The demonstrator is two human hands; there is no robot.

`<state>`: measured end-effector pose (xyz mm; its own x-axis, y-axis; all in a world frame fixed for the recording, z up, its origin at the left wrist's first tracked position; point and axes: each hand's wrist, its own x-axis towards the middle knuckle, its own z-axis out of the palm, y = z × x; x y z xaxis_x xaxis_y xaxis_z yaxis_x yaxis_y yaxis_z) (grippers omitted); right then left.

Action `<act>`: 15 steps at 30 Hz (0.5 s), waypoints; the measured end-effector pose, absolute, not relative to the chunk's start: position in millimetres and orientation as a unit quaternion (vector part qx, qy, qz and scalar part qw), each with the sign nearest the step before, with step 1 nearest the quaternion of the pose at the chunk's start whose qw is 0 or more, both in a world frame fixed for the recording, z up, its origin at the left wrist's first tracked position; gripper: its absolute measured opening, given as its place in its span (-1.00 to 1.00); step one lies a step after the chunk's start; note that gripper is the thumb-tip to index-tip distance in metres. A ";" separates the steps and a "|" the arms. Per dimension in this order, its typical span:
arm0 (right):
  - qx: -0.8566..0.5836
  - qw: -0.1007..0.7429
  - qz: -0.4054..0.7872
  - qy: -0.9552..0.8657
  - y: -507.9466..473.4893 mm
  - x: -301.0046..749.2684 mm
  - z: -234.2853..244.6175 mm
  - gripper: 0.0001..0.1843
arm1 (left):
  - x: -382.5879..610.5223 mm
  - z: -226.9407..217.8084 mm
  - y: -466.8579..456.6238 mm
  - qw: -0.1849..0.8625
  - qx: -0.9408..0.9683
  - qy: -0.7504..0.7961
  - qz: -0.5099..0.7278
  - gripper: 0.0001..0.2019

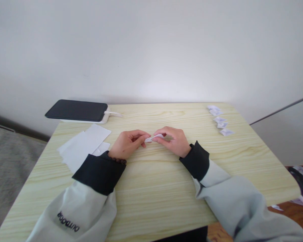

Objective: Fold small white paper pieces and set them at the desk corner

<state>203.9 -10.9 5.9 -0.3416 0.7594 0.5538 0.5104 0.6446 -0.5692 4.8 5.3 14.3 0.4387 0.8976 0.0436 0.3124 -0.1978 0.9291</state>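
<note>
Both my hands meet at the middle of the light wooden table [154, 188]. My left hand [127, 144] and my right hand [173, 140] are each pinched on opposite ends of one small folded piece of white paper [154, 137], held just above the tabletop. Fingers of both hands are curled tight around it. My sleeves are pale grey with black cuffs.
Loose white paper sheets [82, 146] lie at the left. A black phone [77, 110] rests on a white power bank at the back left corner. Several small folded paper pieces [220, 121] sit in a row at the back right. A white wall stands behind the table.
</note>
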 end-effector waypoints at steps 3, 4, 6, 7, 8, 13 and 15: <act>-0.399 0.417 0.150 -0.803 -11.4 203.0 5.9 -0.88 | 4.9 13.8 5.2 0.461 0.717 0.421 0.310 -0.72; -0.398 0.417 0.149 -0.803 -11.5 202.8 5.8 -0.88 | 4.7 13.8 5.3 0.458 0.720 0.421 0.307 -0.72; -0.396 0.417 0.145 -0.805 -11.9 202.6 5.5 -0.88 | 4.0 13.6 5.6 0.450 0.727 0.422 0.302 -0.73; -0.395 0.417 0.144 -0.806 -12.0 202.6 5.5 -0.89 | 3.7 13.5 5.8 0.446 0.731 0.422 0.298 -0.73; -0.392 0.418 0.142 -0.807 -12.2 202.6 5.5 -0.89 | 3.3 13.4 6.1 0.442 0.733 0.424 0.296 -0.72; -0.395 0.427 0.134 -0.802 -12.5 202.6 5.8 -0.89 | 2.6 13.7 6.9 0.427 0.740 0.434 0.287 -0.70; -0.404 0.428 0.131 -0.798 -12.3 202.3 5.6 -0.89 | 2.9 14.0 6.5 0.429 0.739 0.432 0.288 -0.70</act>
<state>202.3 -12.3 5.6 -0.3085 0.7560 0.5774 0.5324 0.6402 -0.5538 2.9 6.5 14.0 0.4613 0.8855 0.0551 0.3918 -0.2590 0.8828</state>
